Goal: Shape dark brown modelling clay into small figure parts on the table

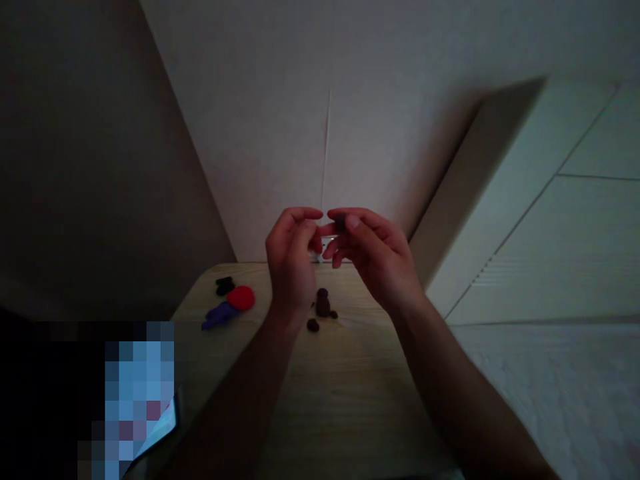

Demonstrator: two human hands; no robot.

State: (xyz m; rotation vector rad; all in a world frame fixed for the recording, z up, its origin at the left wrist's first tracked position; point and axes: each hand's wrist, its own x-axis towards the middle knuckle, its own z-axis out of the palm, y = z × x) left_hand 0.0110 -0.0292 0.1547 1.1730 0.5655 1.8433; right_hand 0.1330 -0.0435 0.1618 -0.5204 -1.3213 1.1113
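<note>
Both of my hands are raised above the table, fingertips almost meeting. Between the thumb and fingers of my right hand (380, 253) is a small, dark piece of modelling clay (341, 222). Facing it, my left hand (293, 257) has curled fingers, the index finger reaching toward the right fingertips; I see nothing held in it. Below them on the table lies a dark brown clay figure (323, 305) with a round head and an oval body. Small brown bits lie beside it, and a separate brown lump (313, 325) is nearer to me.
On the wooden table (350, 387), a red disc (241, 298), a purple lump (220, 313) and black pieces (225, 286) lie at the left. A lit screen (163, 427), partly pixelated, is at lower left. A wall stands behind, with a pale cabinet (550, 240) at right.
</note>
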